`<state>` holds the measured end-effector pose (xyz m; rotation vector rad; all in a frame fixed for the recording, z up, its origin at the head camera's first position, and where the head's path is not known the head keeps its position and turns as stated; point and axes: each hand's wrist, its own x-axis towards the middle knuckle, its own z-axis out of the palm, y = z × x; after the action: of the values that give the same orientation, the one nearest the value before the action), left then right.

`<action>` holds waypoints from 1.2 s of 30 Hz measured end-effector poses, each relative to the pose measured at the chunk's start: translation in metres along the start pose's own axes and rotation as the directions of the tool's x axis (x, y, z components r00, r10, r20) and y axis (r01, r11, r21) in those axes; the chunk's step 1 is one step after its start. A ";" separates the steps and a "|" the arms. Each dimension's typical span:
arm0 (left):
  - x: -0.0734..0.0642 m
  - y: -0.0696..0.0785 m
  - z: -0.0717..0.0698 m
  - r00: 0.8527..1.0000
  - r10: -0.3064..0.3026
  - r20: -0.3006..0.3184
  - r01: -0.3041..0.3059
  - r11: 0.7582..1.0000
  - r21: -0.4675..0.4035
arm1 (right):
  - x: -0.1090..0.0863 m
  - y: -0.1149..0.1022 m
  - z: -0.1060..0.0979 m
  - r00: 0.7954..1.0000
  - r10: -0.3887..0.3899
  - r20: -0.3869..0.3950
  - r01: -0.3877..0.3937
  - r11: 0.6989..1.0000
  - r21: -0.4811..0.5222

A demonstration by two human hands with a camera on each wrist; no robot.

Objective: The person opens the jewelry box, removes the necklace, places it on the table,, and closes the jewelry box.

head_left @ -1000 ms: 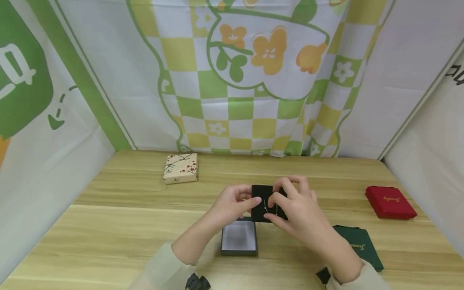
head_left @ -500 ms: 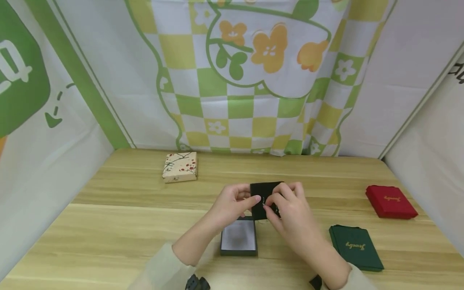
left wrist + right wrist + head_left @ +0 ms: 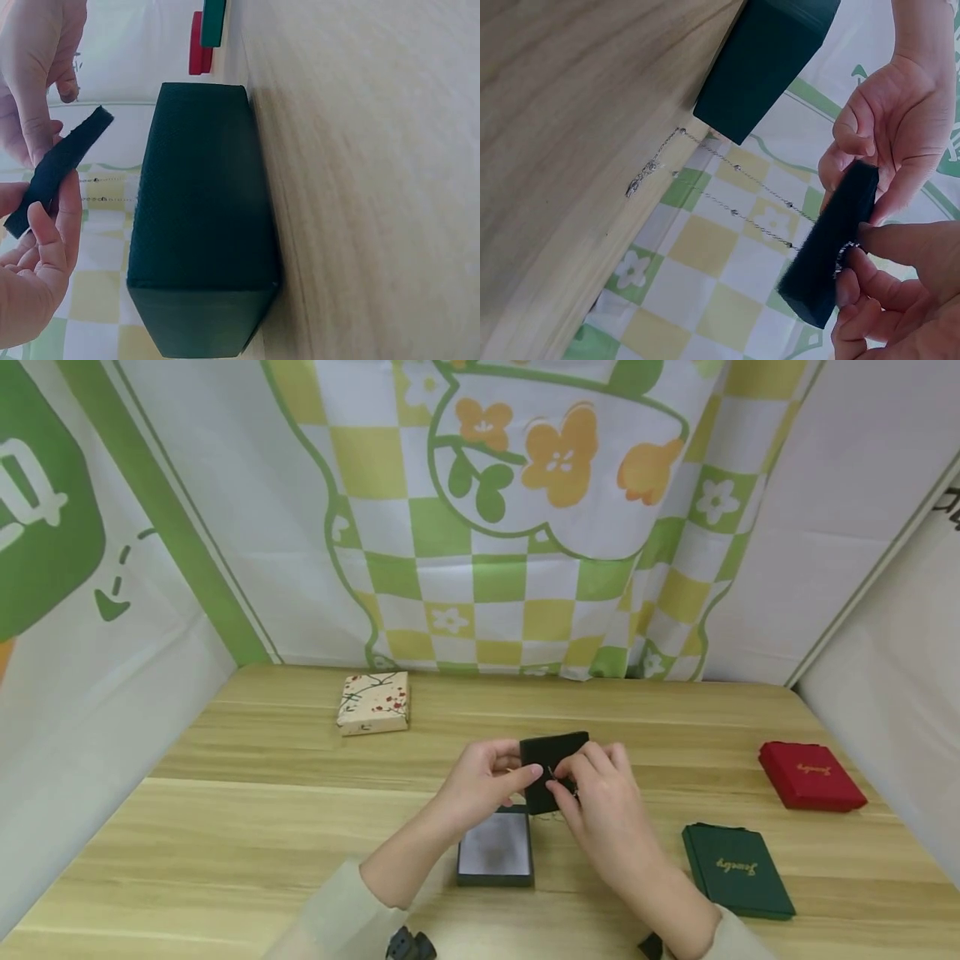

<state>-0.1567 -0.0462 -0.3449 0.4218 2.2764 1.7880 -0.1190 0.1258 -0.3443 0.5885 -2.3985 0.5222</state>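
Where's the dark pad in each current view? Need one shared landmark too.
Head: dark pad slightly right of centre, below mid-height.
Left wrist: pad near left edge, about mid-height.
Right wrist: pad right of centre, mostly lower half.
Landmark: open green box, near centre in left wrist, top in right wrist.

Red box (gold-lettered), checked curtain

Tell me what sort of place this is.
Perhaps a fabric-walled booth: a printed checked curtain hangs behind a wooden table, and a red box lettered "Jewelry" sits on top.
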 end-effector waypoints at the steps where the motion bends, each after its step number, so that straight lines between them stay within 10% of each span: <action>1: 0.000 0.000 0.000 1.000 0.000 -0.005 0.000 1.000 -0.004 | 0.000 0.000 0.000 1.000 0.004 0.000 -0.004 1.000 0.001; 17: 0.000 -0.007 0.003 1.000 -0.013 -0.007 0.013 1.000 -0.014 | -0.002 -0.001 0.002 0.996 0.053 0.074 -0.052 0.999 -0.015; 27: -0.003 -0.004 0.002 0.998 -0.054 -0.010 0.054 0.998 -0.009 | -0.001 0.006 0.003 0.999 0.038 -0.025 -0.035 0.994 0.105; 36: -0.002 -0.001 -0.002 0.998 -0.069 0.004 0.069 0.998 0.011 | 0.011 0.017 -0.013 0.970 0.137 0.201 -0.208 0.896 0.393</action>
<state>-0.1550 -0.0486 -0.3455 0.3443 2.2704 1.7404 -0.1295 0.1433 -0.3315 0.6172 -2.5283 1.1180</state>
